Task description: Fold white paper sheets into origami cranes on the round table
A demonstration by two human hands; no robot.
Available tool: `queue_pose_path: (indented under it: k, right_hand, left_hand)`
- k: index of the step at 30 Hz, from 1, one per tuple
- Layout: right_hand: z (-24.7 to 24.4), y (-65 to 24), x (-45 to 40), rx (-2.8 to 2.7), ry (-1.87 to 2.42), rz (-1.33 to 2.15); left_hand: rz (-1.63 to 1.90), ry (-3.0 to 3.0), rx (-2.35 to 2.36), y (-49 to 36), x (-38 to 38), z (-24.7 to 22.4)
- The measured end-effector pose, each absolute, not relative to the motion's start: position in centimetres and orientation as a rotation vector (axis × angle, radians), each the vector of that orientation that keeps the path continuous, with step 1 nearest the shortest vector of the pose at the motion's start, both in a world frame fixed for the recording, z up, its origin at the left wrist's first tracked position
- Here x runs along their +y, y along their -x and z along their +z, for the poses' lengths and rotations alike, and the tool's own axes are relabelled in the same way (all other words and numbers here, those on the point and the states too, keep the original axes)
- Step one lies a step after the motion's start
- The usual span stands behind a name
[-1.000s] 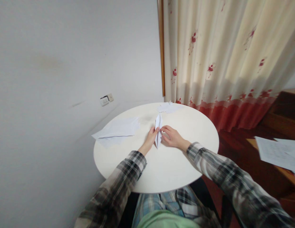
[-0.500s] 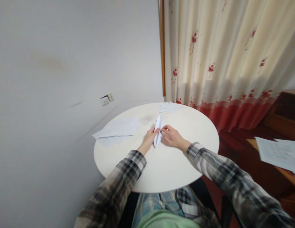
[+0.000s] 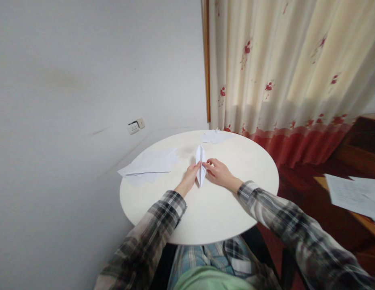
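Observation:
A narrow piece of folded white paper (image 3: 200, 153), pointed at both ends and creased down its length, stands out over the middle of the round table. My left hand (image 3: 189, 177) grips it from the left, its thumb lying across the front near the centre crease. On the other side, my right hand (image 3: 219, 172) pinches the paper's right edge between thumb and forefinger, the other fingers curled. Both hands partly cover the paper's middle.
The white round table (image 3: 211, 219) stands against the wall. A stack of white sheets (image 3: 151, 162) lies on its left, with more paper pieces (image 3: 216, 136) at the far edge. Written sheets (image 3: 353, 197) rest on wooden furniture at right. A socket (image 3: 133, 128) is on the wall.
The folded paper has turned slightly and now points straighter away from me, its far tip a little further left. Both hands keep nearly the same places.

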State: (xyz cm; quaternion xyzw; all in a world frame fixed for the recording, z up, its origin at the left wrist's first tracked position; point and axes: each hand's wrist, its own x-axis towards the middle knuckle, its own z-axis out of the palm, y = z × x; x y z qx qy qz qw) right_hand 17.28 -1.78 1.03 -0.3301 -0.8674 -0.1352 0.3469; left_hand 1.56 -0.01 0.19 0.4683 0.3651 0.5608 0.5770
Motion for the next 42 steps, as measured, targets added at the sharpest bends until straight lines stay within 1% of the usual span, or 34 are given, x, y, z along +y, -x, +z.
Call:
queue_pose_path:
  k: [6, 14, 28, 38, 42]
  right_hand:
    - [1.07, -17.22, -1.93, -2.276, 0.882, -0.297]
    - [1.14, -17.29, -1.98, -2.297, 0.78, -0.229]
    - [0.98, -17.34, -1.84, -2.281, 0.672, -0.1]
    - [1.15, -17.12, -2.02, -2.077, 0.987, 0.221]
    - [1.0, -17.19, -1.76, -1.997, 0.998, 0.278]
  left_hand:
    - [1.307, -1.095, 0.871, -1.63, -0.06, 0.11]
    - [1.293, -1.04, 0.837, -1.62, -0.23, 0.29]
    - [1.383, -1.038, 0.867, -1.55, -0.54, 0.8]
    - [1.316, -1.14, 0.917, -1.63, -0.49, 0.66]
    - [1.283, -1.175, 0.923, -1.75, -0.82, 0.92]
